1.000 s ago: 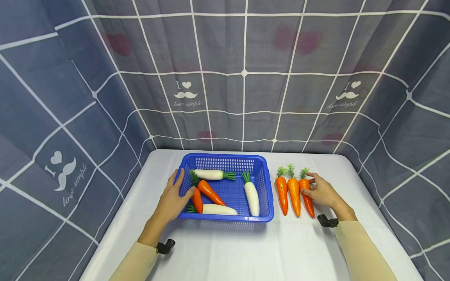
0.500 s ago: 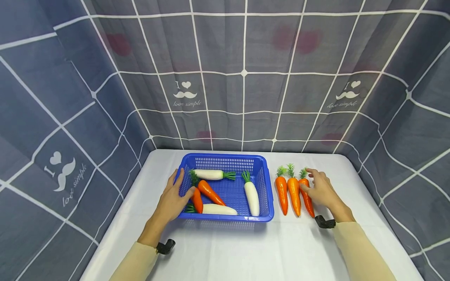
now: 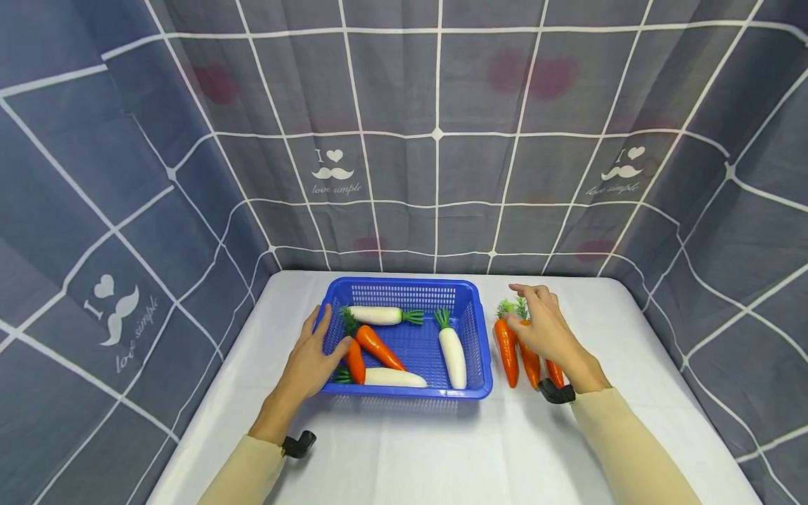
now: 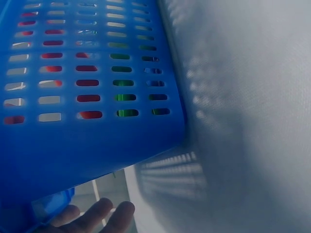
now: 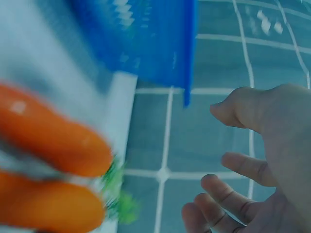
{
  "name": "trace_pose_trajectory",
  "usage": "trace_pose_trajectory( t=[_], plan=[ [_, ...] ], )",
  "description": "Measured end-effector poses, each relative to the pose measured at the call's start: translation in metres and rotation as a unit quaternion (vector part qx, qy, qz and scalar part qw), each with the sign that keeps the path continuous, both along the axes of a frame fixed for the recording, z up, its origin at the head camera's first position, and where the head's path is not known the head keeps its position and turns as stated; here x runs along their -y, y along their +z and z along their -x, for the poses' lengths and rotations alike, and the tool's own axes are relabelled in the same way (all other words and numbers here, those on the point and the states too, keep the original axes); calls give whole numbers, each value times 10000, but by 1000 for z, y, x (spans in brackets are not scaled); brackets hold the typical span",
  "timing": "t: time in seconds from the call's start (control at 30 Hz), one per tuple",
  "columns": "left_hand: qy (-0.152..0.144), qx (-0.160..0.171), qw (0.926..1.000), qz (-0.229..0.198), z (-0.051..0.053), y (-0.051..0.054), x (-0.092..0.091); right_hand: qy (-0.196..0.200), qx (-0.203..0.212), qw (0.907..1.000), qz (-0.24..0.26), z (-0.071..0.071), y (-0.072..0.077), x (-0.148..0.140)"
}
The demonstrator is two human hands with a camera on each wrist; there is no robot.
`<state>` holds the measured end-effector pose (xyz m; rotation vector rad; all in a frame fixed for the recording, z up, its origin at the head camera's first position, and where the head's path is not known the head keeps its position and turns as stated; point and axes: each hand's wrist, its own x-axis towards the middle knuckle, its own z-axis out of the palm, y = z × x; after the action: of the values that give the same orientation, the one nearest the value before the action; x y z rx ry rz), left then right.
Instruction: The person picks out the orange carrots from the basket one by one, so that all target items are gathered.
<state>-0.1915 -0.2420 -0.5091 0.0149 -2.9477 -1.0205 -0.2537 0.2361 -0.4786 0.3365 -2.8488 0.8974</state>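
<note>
Three glossy orange tapered carrots (image 3: 507, 354) side by side on smooth white cloth (image 3: 416, 456), right hand (image 3: 549, 330) over them

Nearest: two long beige fabric sleeves (image 3: 243, 473), a small black camera (image 3: 299, 445) at each wrist.

Carrots lie just right of a blue rectangular perforated plastic basket (image 3: 404, 393), tips toward the person, leafy tops away. Left one shows best; of the right one, only the lower end shows by the wrist. Right hand above their upper halves: thumb parted from the fingers, which are slightly curved. Contact with the carrots: cannot tell.

Left hand (image 3: 309, 365) at the basket's left end; fingers spread, index finger at the left rim, thumb reaching over the inside, near a carrot.

In the basket, near to far: one white tapered radish (image 3: 394, 378) along the front wall; two more orange carrots (image 3: 380, 346), left half; a second radish at right, tip toward the person; a third along the back wall.

Beyond: grey-blue fabric curtain (image 3: 404, 168), white grid lines.
</note>
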Motion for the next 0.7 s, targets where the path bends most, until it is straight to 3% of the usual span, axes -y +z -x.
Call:
trace_pose_trajectory(
  t=[0.37,0.7],
  plan=[
    [-16,16,10000,-12,5,-1,-2,811,-316,9961,-137,8,24,63],
    [63,153,9998,54,0,0,0,1913,186,9806,-379,18,28,122]
  ],
)
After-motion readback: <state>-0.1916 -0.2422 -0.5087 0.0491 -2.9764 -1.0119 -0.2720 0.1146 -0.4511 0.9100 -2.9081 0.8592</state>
